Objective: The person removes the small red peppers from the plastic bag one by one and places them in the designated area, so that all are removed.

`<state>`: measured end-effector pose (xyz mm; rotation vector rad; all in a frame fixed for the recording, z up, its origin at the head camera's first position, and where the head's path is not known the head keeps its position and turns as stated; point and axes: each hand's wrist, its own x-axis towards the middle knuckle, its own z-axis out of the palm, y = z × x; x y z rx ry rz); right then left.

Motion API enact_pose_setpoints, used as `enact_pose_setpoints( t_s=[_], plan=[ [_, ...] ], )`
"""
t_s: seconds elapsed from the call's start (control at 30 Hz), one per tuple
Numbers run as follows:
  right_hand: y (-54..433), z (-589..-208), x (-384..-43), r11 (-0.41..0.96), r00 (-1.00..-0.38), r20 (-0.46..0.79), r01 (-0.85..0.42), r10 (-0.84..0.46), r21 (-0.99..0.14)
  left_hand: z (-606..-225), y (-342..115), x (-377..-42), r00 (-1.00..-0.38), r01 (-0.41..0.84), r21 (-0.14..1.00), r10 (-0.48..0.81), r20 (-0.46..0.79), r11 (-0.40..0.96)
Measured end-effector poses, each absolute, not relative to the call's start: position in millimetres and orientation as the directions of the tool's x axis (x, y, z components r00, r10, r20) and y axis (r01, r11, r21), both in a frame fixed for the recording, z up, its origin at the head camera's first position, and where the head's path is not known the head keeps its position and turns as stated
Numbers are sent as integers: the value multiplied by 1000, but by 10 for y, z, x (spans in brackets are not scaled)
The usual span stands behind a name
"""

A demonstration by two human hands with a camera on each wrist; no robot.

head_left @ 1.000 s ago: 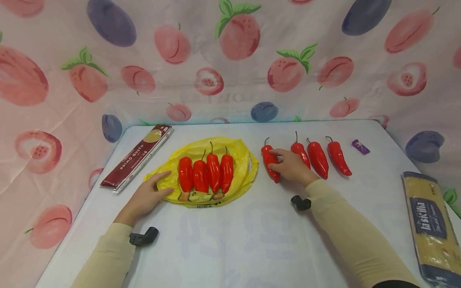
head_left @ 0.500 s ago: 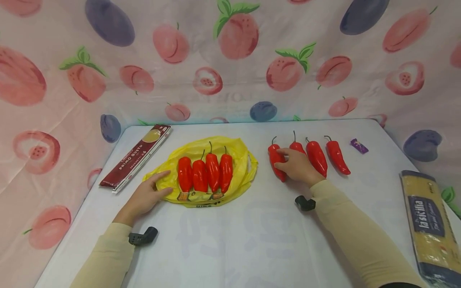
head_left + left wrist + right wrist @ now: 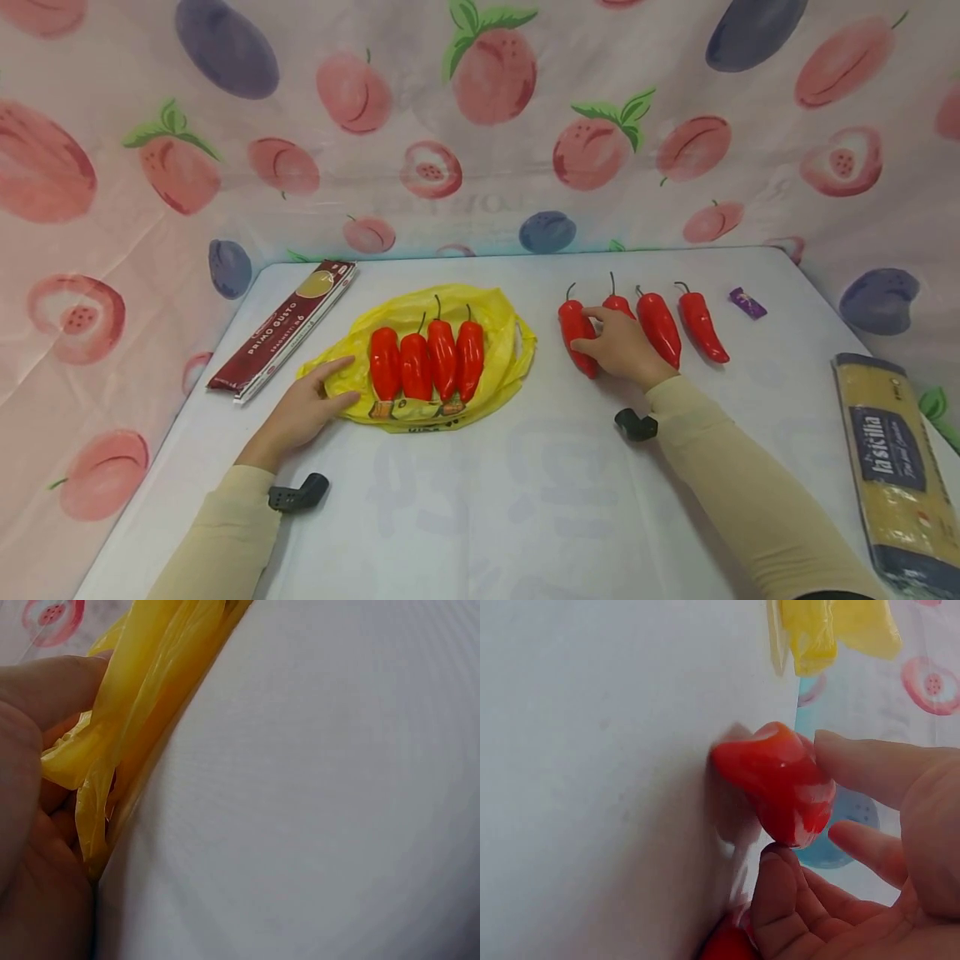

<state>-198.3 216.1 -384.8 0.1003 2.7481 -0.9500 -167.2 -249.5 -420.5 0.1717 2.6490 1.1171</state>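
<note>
Reaches w/ both arms, in tan sleeves (image 3: 213, 533), over a white table (image 3: 480, 517). Grips a red pepper (image 3: 574, 327) btwn thumb & fingers of R hand (image 3: 621, 346), a bit R of table center, w/ its stem toward the back. Can't tell whether lifted or resting on the table. Pinches the L edge of a yellow bag (image 3: 506, 342) w/ L hand (image 3: 306, 408), w/ crumpled film caught btwn thumb & fingers in L wrist view.

Includes 4 peppers (image 3: 444, 358) side by side on the flattened bag, w/ stems also toward the back. Continues just R of the gripped one w/ a part-hidden pepper (image 3: 618, 305) behind R hand, then a 3rd pepper (image 3: 660, 331) & a 4th pepper (image 3: 703, 327) in the same row. Ends beyond that row w/ a small purple packet (image 3: 747, 303).

Has at back L, slanted, a maroon spaghetti pkg (image 3: 281, 329); at far R, near table edge, a yellow pasta pkg (image 3: 896, 483). Also has a black cam (image 3: 298, 493) on L wrist, another on R. Closes off the back & sides w/ pink fruit-print cloth (image 3: 322, 200).
</note>
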Motion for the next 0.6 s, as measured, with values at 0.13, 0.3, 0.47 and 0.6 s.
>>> enact_pose_setpoints(
  t_s=[0.13, 0.3, 0.47, 0.6],
  plan=[
    [2158, -3841, -1981, 783, -972, -234, 146, 0, -605, -4201, -2490, -1670, -959, 6, 713, 207, -195, 701],
    [2161, -3827, -1983, 770, -969, -246, 159, 3, -618, -4197, -2484, -1671, -959, 6, 710, 206, -195, 704],
    [2161, -3831, -1987, 769, -967, -255, 154, -12, -620, -4198, -2486, -1672, -959, 7, 711, 205, -193, 704],
    [2161, -3832, -1976, 781, -966, -258, 150, -14, -606, -4206, -2491, -1673, -959, 1, 712, 203, -199, 702]
  ],
)
